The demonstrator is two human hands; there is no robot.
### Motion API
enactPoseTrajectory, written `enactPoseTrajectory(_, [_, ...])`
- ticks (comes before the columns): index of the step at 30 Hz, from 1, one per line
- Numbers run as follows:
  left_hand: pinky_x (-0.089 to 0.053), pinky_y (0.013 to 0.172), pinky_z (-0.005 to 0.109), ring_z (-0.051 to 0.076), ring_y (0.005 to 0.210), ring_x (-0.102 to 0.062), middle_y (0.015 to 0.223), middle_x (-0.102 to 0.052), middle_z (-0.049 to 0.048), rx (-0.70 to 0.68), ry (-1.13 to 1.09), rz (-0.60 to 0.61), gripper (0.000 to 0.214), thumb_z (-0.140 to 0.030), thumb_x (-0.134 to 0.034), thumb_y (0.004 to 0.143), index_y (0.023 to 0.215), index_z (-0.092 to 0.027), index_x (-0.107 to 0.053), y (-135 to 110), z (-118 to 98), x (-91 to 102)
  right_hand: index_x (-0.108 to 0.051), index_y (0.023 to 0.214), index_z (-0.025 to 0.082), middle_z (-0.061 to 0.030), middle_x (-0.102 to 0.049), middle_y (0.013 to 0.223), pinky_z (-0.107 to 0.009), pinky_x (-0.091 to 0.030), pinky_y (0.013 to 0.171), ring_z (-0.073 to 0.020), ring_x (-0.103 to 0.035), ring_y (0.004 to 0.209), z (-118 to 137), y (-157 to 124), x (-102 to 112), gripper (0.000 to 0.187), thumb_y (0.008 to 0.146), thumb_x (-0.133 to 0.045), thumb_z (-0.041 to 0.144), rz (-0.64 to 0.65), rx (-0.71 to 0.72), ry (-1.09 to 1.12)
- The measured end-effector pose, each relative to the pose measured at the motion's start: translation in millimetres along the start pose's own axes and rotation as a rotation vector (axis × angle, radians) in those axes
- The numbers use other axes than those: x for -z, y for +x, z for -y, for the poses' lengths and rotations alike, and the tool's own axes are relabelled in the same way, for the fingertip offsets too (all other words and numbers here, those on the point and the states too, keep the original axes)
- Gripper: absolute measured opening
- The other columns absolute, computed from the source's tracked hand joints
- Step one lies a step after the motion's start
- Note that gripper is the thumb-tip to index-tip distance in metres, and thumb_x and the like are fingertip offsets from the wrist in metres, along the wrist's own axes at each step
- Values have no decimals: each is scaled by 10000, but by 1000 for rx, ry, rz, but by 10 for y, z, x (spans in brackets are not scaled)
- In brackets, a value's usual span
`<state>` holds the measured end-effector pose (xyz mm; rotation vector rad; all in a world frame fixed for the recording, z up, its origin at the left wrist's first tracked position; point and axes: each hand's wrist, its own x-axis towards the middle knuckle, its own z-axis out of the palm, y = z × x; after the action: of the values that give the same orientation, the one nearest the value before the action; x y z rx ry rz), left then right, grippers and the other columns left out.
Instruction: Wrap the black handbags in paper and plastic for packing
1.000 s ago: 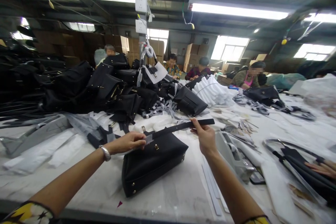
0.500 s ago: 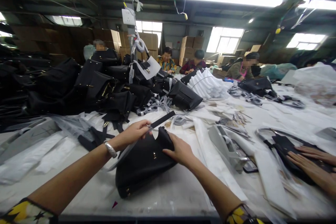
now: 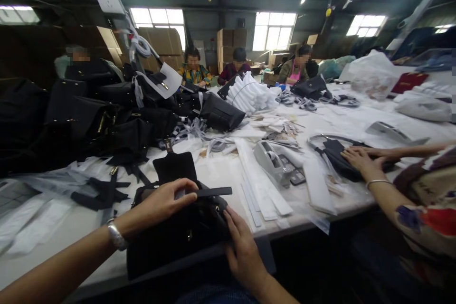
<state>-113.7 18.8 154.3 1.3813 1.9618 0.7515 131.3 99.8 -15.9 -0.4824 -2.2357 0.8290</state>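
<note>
A black handbag [image 3: 156,242] lies at the table's front edge, close to my body. Its flap [image 3: 176,168] stands raised at the back, with a metal-tipped tab on top. My left hand [image 3: 166,204] is closed over the bag's upper part and pinches a short black strap [image 3: 215,192], whose free end points right. Against the bag's right side, my right hand [image 3: 244,249] grips it with fingers along the edge. A small gold-coloured fitting [image 3: 189,235] shows on the dark front. The bag's opening is partly hidden by my left hand.
Many black bags [image 3: 89,104] are heaped at the left. A grey tape dispenser [image 3: 272,164] and white foam strips [image 3: 263,190] lie right of centre. At the right, a co-worker's hands [image 3: 363,159] rest on another black bag [image 3: 342,152]. Other people sit across the table.
The view has swung right. The handbag has come nearer to me at the table edge, and its flap now stands up. My right hand has slid lower along its side; my left still holds the strap.
</note>
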Motion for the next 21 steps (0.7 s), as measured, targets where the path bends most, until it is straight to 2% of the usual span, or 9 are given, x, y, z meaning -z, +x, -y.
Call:
enactPoseTrajectory(2, [-445, 921, 347, 260, 1006, -621, 1080, -700, 38, -1, 53, 48, 427, -571, -618, 818, 1069, -231, -678, -11, -47, -139, -439, 1450, 299, -89, -500, 1456, -572, -311, 1149, -315, -470, 1337, 53, 84, 161, 590, 881, -565, 204, 12, -47, 89])
enactPoseTrajectory(5, [-445, 946, 327, 254, 1067, -618, 1150, -699, 31, -22, 3, 107, 400, -539, -556, 876, 1128, -255, -681, -78, -87, -323, -644, 1231, 282, -73, -643, 1282, -475, -372, 1127, -255, -566, 1232, 108, 376, 365, 314, 952, -498, 267, -58, -88, 264])
enactPoseTrajectory(7, [-449, 928, 309, 252, 1067, -620, 1164, -696, 30, -22, 36, 118, 422, -534, -573, 868, 1180, -265, -663, -143, -102, -405, -628, 1258, 268, -75, -639, 1288, -407, -418, 1087, -239, -560, 1233, 141, 616, 452, 327, 949, -528, 296, -18, -16, 350])
enactPoseTrajectory(9, [-468, 832, 295, 240, 943, -642, 1029, -719, 32, 12, 96, 98, 442, -558, -527, 884, 1167, -248, -665, -201, -115, -446, -578, 1327, 262, -71, -626, 1313, -372, -424, 1067, -233, -555, 1232, 170, 821, 502, 410, 921, -588, 321, 118, 101, 385])
enactPoseTrajectory(12, [-436, 659, 264, 189, 719, -589, 760, -648, 7, 59, 99, 86, 489, -589, -395, 929, 926, -197, -688, -255, -145, -452, -612, 1275, 258, -55, -670, 1227, -341, -441, 1013, -219, -592, 1148, 193, 972, 534, 369, 911, -609, 319, 270, 175, 376])
enactPoseTrajectory(14, [-404, 623, 249, 165, 684, -542, 708, -585, -7, 61, 107, 90, 496, -600, -412, 920, 777, -183, -639, -282, -177, -435, -643, 1198, 251, -48, -687, 1149, -328, -459, 961, -211, -612, 1074, 184, 971, 530, 303, 903, -618, 317, 286, 145, 379])
enactPoseTrajectory(16, [-390, 613, 241, 152, 673, -522, 689, -554, -18, 58, 151, 83, 470, -595, -460, 905, 743, -180, -610, -315, -216, -414, -645, 1160, 250, -40, -687, 1096, -319, -472, 916, -206, -621, 1014, 163, 930, 506, 299, 862, -654, 279, 264, 113, 397])
enactPoseTrajectory(19, [-396, 587, 239, 145, 632, -535, 680, -559, -24, 87, 186, 85, 426, -576, -469, 910, 836, -189, -630, -375, -275, -377, -584, 1265, 273, -33, -675, 1121, -327, -470, 922, -210, -613, 1024, 144, 873, 449, 487, 797, -685, 186, 262, 142, 414])
enactPoseTrajectory(21, [-423, 601, 241, 150, 645, -565, 719, -590, -19, 101, 153, 104, 397, -561, -479, 911, 917, -198, -638, -406, -310, -346, -572, 1292, 289, -33, -663, 1144, -329, -471, 928, -212, -607, 1040, 154, 865, 417, 521, 796, -708, 204, 284, 157, 410])
